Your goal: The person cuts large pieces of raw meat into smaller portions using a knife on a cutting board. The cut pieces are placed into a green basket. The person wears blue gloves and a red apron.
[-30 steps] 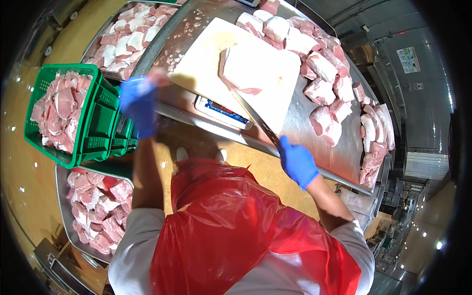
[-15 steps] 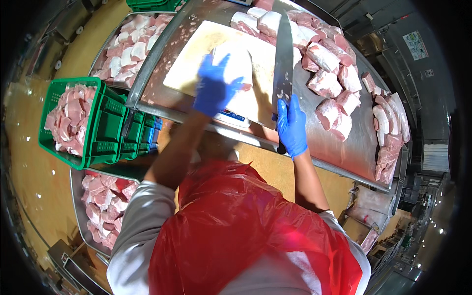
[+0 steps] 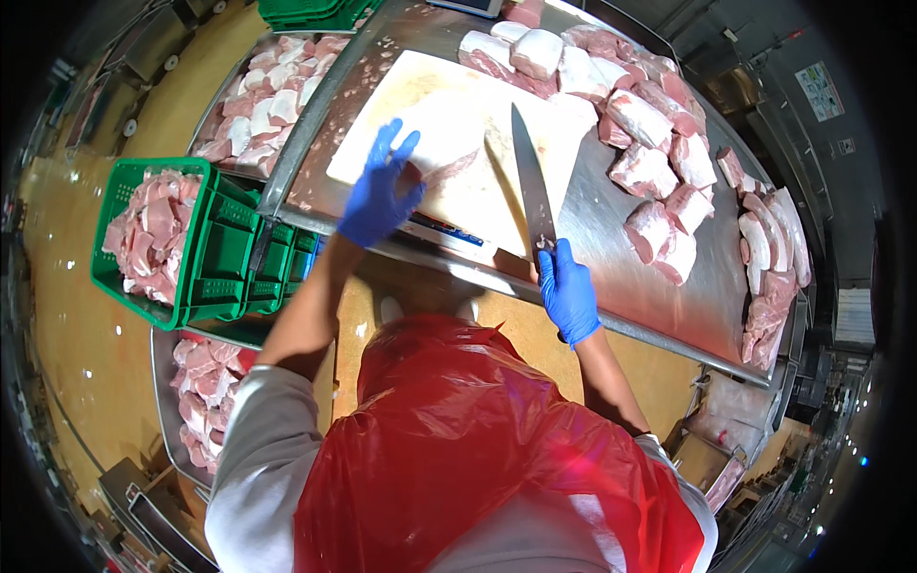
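Observation:
On the white cutting board [image 3: 377, 105] lies a pale chunk of meat [image 3: 444, 124], its outline washed out by glare, with a reddish edge facing me. My left hand [image 3: 382, 196], in a blue glove, is at the chunk's left near end with thumb and fingers spread; whether it touches the meat is hard to tell. My blue-gloved right hand [image 3: 571, 298] grips a long knife [image 3: 532, 181] by its handle, at the board's near right corner. The blade points away from me over the right part of the board, to the right of the chunk.
Several meat chunks [image 3: 640, 119] lie on the steel table [image 3: 621, 267], with long strips [image 3: 769, 239] at its right end. To the left are a green crate [image 3: 205, 239] of cut meat, a tray of slices [image 3: 263, 105] and a lower metal tub [image 3: 172, 411] of meat.
My left hand has drawn back from on top of the meat chunk toward its left near end. The knife's tip has come down and nearer, and my right hand has shifted slightly toward me.

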The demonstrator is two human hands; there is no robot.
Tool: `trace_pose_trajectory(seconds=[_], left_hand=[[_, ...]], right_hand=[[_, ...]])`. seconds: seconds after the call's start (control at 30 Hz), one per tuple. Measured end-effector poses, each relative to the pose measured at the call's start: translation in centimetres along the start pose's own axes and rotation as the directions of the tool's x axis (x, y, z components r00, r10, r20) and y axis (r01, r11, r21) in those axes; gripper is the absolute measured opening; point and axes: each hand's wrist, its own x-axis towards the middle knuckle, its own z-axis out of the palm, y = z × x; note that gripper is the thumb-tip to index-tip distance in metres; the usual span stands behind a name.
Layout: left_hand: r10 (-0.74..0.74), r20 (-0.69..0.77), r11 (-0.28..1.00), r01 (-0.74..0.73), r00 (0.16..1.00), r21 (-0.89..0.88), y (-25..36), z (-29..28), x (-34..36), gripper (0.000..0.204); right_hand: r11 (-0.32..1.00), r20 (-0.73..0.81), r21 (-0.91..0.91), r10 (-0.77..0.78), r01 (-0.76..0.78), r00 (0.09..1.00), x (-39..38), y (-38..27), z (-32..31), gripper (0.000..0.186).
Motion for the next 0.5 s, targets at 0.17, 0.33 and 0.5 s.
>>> trace_pose_trajectory(seconds=[0.17,0.33,0.5], left_hand=[[-0.201,-0.111,0.979,0.197,0.973,-0.049,3.2,1.6,-5.8,0.043],[-0.232,-0.209,0.973,0.228,0.95,-0.044,3.5,-0.9,-7.2,0.023],[-0.264,-0.352,0.964,0.253,0.898,-0.077,2.2,-3.0,-8.7,0.02]], right_hand=[[0.981,0.1,-0.104,-0.156,0.166,0.983,3.3,-4.0,1.6,0.023],[0.931,0.216,-0.15,-0.297,0.332,0.93,10.5,-7.8,2.6,0.025],[0.757,0.331,-0.212,-0.539,0.617,0.775,16.3,-10.9,2.0,0.029]])
